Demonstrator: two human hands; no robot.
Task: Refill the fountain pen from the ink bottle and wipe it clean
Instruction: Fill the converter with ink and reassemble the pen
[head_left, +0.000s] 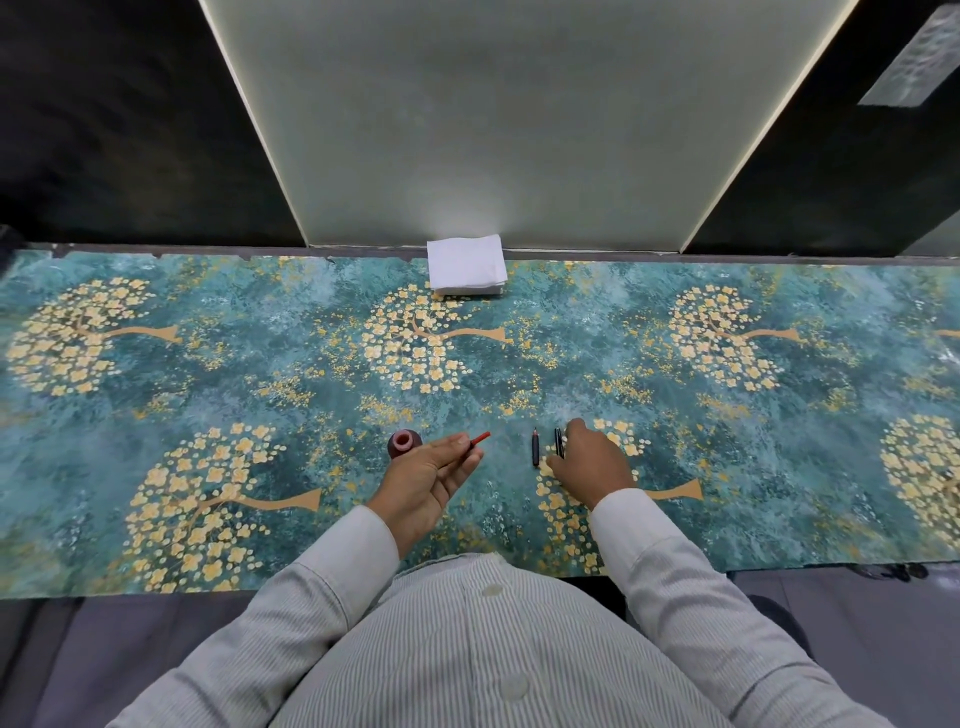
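A teal mat (291, 374) with gold trees fills the middle of the frame, a white tissue stack (466, 265) at its top centre, untouched, so I judge wiping is still ahead. Low centre, the left hand (428, 480) lies half open, pinching a red tube (480, 438) beside the open ink bottle (403, 443). The right hand (592, 462) rests fingers-down on a dark pen part (559, 442), grip unclear; another part (535, 447) lies loose left of it, so the pen is apart and nothing blocks the bottle.
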